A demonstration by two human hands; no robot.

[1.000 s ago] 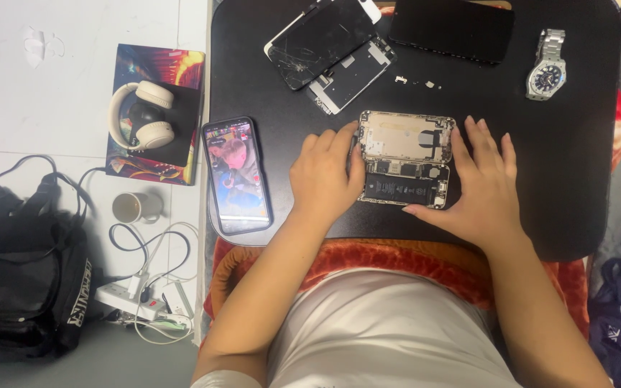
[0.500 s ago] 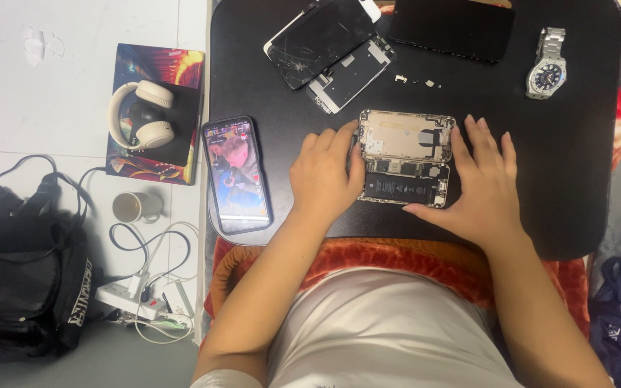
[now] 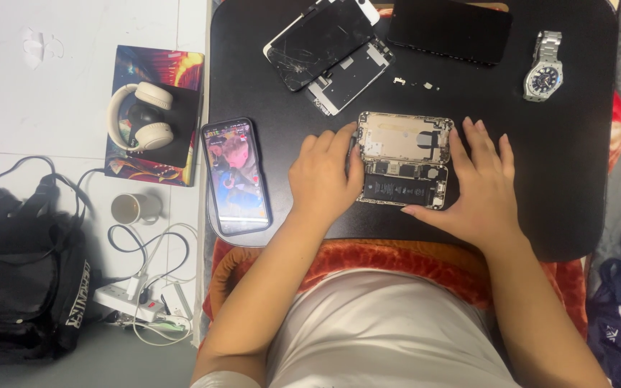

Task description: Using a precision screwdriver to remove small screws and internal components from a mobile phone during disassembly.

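An opened phone body (image 3: 404, 159) lies on the black table (image 3: 576, 179), its battery and circuit boards exposed. My left hand (image 3: 325, 176) rests against its left edge, fingers curled along the frame. My right hand (image 3: 477, 183) lies flat against the phone's right edge, thumb under its lower right corner. Both hands brace the phone from the sides. Beyond it lie a cracked screen (image 3: 321, 39), a screen backing plate (image 3: 350, 77) and a few tiny loose parts (image 3: 415, 83).
A lit phone (image 3: 236, 176) playing a video lies left of my left hand. A dark phone (image 3: 448, 30) and a silver wristwatch (image 3: 545, 66) sit at the table's far side. On the floor to the left are headphones (image 3: 141, 115), a mug (image 3: 132, 208), a power strip (image 3: 127, 302) and a black bag (image 3: 19, 280).
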